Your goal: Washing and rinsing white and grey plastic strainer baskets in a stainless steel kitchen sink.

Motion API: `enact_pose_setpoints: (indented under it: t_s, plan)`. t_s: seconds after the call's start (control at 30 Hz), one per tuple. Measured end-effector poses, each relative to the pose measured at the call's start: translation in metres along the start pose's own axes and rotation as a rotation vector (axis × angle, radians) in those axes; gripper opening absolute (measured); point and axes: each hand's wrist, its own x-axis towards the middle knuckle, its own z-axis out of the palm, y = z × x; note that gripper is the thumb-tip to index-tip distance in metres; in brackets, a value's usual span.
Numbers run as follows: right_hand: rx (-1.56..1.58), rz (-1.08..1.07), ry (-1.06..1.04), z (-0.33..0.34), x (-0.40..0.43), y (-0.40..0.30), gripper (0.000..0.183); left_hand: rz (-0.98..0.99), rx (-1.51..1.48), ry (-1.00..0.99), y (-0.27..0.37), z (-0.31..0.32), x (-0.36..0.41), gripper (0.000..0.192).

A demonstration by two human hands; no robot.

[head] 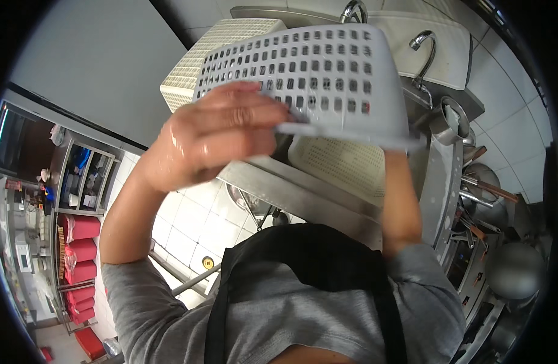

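A grey-white perforated plastic basket (324, 68) is raised and tilted over the metal sink, with its slotted wall towards me. My left hand (229, 132), wet and slightly blurred, is at the basket's left end, its fingers curled at the rim. My right forearm goes up behind the basket's right end, and the basket hides my right hand. Below, a cream perforated plastic basket (342, 164) lies in the sink. Behind the raised basket, an upturned-looking cream basket (233, 36) stands at the sink's back left.
Two chrome faucets are at the back, one a curved spout (426, 54) at the right. A metal container (449, 120) stands on the sink's right edge (436, 195). Pans and utensils with wooden handles (497, 189) lie farther right. Red bins (83, 245) sit on a rack at the left.
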Motion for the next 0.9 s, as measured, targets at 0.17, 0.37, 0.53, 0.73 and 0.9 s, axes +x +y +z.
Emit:
enact_pose_setpoints:
  t_s: [0.17, 0.37, 0.53, 0.73, 0.9]
  plan:
    - [0.006, 0.134, 0.111, 0.008, -0.021, -0.006, 0.04, 0.104, 0.421, 0.024, 0.013, -0.007, -0.029, 0.02]
    - [0.138, 0.074, 0.037, 0.126, 0.017, 0.048, 0.05, -0.087, 0.701, 0.107, -0.03, -0.017, -0.14, 0.03]
    - [-0.452, 0.128, 0.242, 0.172, 0.118, 0.078, 0.049, -0.47, 0.806, 0.254, -0.097, 0.014, -0.209, 0.034]
    - [-2.2, 0.723, -0.514, 0.03, 0.062, 0.124, 0.058, -0.637, 0.745, 0.162, -0.137, 0.048, -0.227, 0.031]
    - [-2.267, 1.039, -0.353, -0.098, -0.04, 0.146, 0.047, -0.609, 0.541, -0.011, -0.153, 0.082, -0.248, 0.024]
